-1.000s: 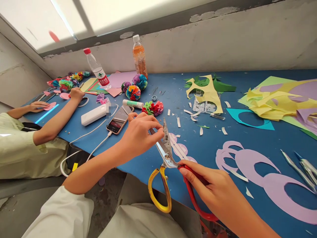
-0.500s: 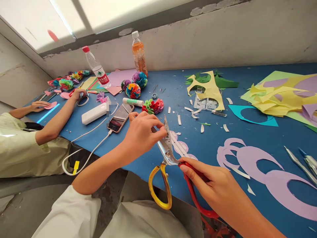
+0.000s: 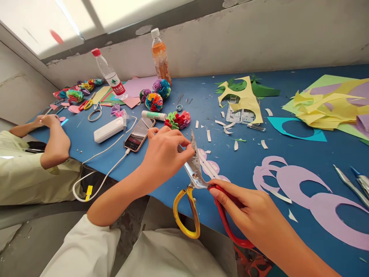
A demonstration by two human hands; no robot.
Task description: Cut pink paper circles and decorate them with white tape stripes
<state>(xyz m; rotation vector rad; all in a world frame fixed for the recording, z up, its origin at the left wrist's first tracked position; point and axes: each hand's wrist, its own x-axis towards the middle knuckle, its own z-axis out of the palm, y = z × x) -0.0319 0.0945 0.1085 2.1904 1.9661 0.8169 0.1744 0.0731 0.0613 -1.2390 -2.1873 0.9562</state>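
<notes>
My right hand (image 3: 249, 211) grips red-and-yellow-handled scissors (image 3: 196, 177), five o'clock off centre, blades (image 3: 196, 159) parted toward twelve. Left hand (image 3: 167, 156) bunched narrow at blades; can't tell if pinching anything. Step, I judge: handling open blades; next move calls for left hand clear of them.

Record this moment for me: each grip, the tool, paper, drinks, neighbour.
Left grip: fingertips at the blades; pinching unclear
Right grip: holding the red handle
Scissors: blades parted; yellow handle not held
Paper: lilac cutouts on the blue table
Drinks: water bottle, orange drink, both standing
Neighbour: hands close together at far left
</notes>
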